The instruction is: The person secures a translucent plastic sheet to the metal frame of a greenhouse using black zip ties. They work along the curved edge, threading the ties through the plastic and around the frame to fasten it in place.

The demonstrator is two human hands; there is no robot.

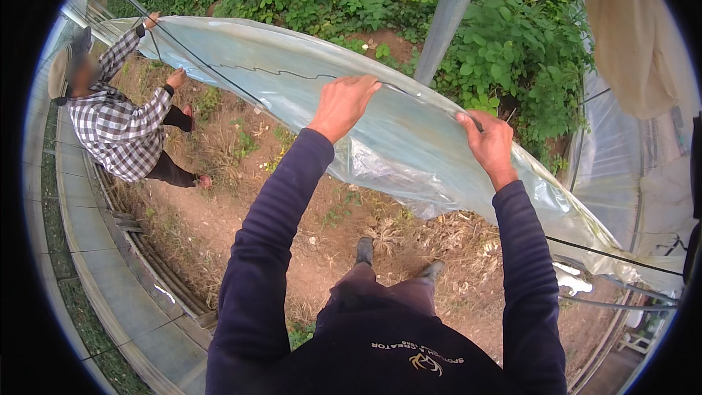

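Note:
A long clear plastic sheet stretches across in front of me, its rolled upper edge bowing from upper left to lower right. My left hand is closed at the upper part of the sheet, on a thin wavy wire like a greenhouse wiggle wire. Part of this wire runs left over the film, and a dark straighter length shows right of my fingers. My right hand grips the sheet's upper edge, thumb on the near side. Something dark shows under its fingers; I cannot tell what it is.
At left a person in a checked shirt has both hands at the sheet. A metal post rises beyond it, among leafy rose bushes. A black cord crosses the left side. Dry soil and weeds lie underfoot.

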